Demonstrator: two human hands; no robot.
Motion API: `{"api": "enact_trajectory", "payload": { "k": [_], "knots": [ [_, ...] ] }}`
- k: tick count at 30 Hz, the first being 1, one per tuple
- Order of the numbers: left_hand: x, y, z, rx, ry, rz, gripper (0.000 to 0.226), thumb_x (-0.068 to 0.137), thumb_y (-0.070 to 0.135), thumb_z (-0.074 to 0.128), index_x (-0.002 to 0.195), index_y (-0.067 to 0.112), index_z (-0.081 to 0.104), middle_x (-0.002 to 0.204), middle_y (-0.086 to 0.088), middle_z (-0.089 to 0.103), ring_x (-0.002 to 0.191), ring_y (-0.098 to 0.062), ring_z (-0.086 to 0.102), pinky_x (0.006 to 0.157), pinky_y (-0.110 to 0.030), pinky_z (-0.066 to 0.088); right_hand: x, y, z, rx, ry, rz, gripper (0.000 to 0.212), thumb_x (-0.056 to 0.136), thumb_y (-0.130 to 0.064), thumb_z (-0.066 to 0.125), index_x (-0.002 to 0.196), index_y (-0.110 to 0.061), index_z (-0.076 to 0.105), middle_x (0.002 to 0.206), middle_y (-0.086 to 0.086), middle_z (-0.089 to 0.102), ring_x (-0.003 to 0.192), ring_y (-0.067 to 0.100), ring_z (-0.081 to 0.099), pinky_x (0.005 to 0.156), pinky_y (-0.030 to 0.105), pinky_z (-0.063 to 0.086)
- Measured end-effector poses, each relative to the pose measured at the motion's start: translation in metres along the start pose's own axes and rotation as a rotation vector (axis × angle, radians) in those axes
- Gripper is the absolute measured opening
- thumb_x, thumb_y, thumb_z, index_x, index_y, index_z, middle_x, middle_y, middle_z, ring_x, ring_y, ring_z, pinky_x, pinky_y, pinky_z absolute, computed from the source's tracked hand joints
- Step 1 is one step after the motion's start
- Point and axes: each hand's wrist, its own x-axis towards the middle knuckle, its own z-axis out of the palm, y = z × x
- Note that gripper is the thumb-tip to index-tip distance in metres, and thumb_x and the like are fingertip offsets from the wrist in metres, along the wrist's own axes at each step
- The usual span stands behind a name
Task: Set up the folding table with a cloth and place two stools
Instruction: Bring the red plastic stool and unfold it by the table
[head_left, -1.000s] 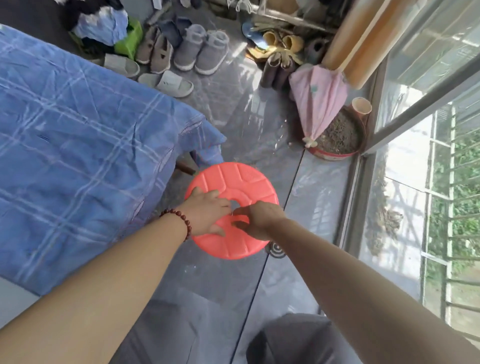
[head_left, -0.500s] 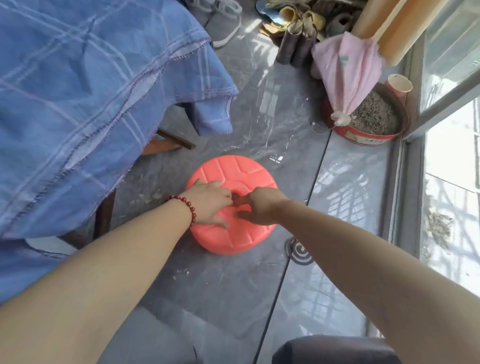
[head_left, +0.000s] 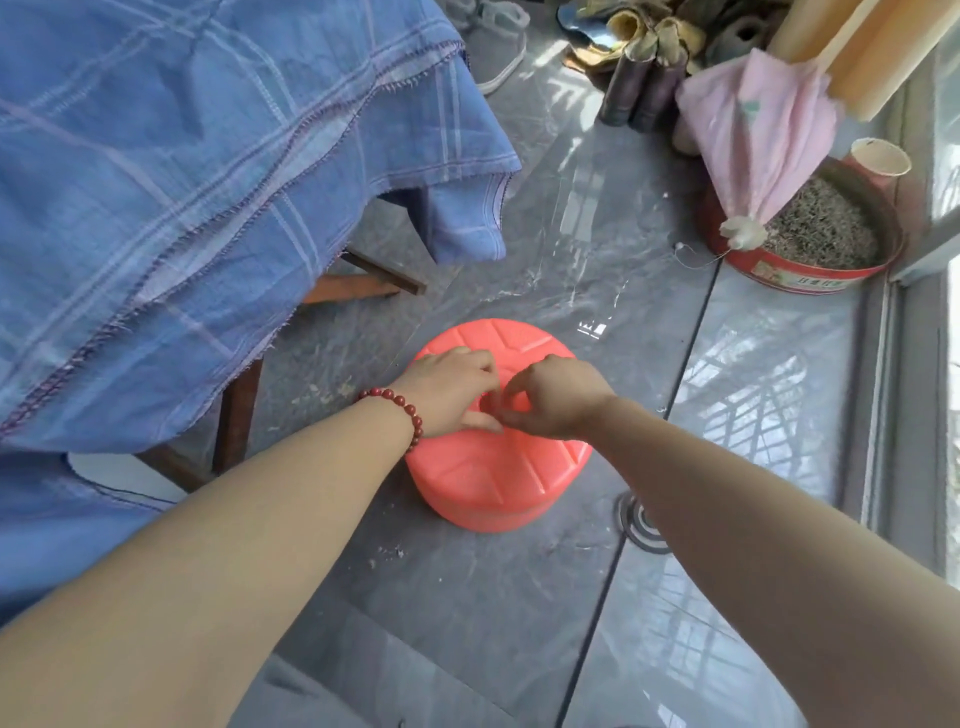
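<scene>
Held with left grip (head_left: 449, 392) and right grip (head_left: 558, 397), fingers of both curled tight into the centre hole of the red plastic stool (head_left: 493, 478) standing on the glossy floor (head_left: 467, 597) directly beneath, right of the hanging blue checked cloth (head_left: 182, 182): liable to skid or tip if pulled unevenly.

Grey tile floor (head_left: 467, 597) w/ red stool (head_left: 498, 467), red tin (head_left: 800, 271), shoes (head_left: 498, 49).

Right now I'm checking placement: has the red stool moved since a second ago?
Yes. The red stool has dropped from beside the blue cloth's hanging corner down to the floor, left of the floor drain.
</scene>
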Motion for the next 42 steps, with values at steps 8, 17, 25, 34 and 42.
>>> {"api": "enact_trajectory", "payload": {
  "k": [8, 17, 25, 34, 42],
  "knots": [
    [-0.006, 0.014, -0.005, -0.196, 0.195, -0.386, 0.079, 0.074, 0.040, 0.075, 0.137, 0.019, 0.032, 0.141, -0.007, 0.021, 0.123, -0.037, 0.035, 0.098, -0.052, 0.041, 0.011, 0.005, 0.007, -0.053, 0.169, -0.018, 0.059, 0.076, -0.048, 0.069, 0.126, -0.023, 0.052, 0.131, 0.005, 0.040, 0.120, 0.026, 0.040, 0.090, 0.037, 0.044],
    [-0.001, -0.006, 0.001, -0.338, 0.043, -0.436, 0.100, 0.080, 0.049, 0.066, 0.151, 0.020, 0.001, 0.149, -0.019, 0.022, 0.127, -0.033, 0.044, 0.105, -0.038, 0.038, 0.008, -0.009, 0.013, 0.048, -0.070, 0.149, 0.075, 0.087, -0.045, 0.058, 0.149, -0.030, 0.018, 0.159, 0.006, 0.002, 0.146, 0.027, 0.007, 0.111, 0.057, 0.022],
    [0.001, 0.012, 0.002, -0.293, 0.051, -0.464, 0.105, 0.072, 0.061, 0.067, 0.148, 0.012, 0.012, 0.144, -0.017, 0.026, 0.125, -0.036, 0.044, 0.103, -0.043, 0.040, -0.001, -0.003, 0.006, 0.004, 0.041, 0.167, 0.072, 0.074, -0.054, 0.068, 0.133, -0.023, 0.042, 0.139, 0.002, 0.032, 0.129, 0.024, 0.033, 0.094, 0.048, 0.041],
    [-0.001, 0.021, -0.001, -0.291, 0.106, -0.444, 0.102, 0.066, 0.055, 0.076, 0.143, 0.012, 0.024, 0.140, -0.013, 0.032, 0.120, -0.034, 0.049, 0.097, -0.040, 0.043, 0.000, 0.006, 0.009, 0.084, -0.060, 0.307, 0.106, 0.067, -0.059, 0.073, 0.147, -0.026, 0.012, 0.152, 0.008, 0.012, 0.138, 0.029, 0.019, 0.099, 0.053, 0.041],
    [0.006, 0.033, 0.000, -0.321, 0.102, -0.379, 0.105, 0.058, 0.049, 0.080, 0.142, 0.017, 0.027, 0.141, -0.005, 0.034, 0.119, -0.027, 0.050, 0.097, -0.038, 0.045, -0.004, 0.000, -0.001, 0.046, -0.127, 0.507, 0.116, 0.051, -0.064, 0.080, 0.139, -0.014, 0.025, 0.129, 0.006, 0.027, 0.122, 0.027, 0.031, 0.084, 0.050, 0.051]
  ]
}}
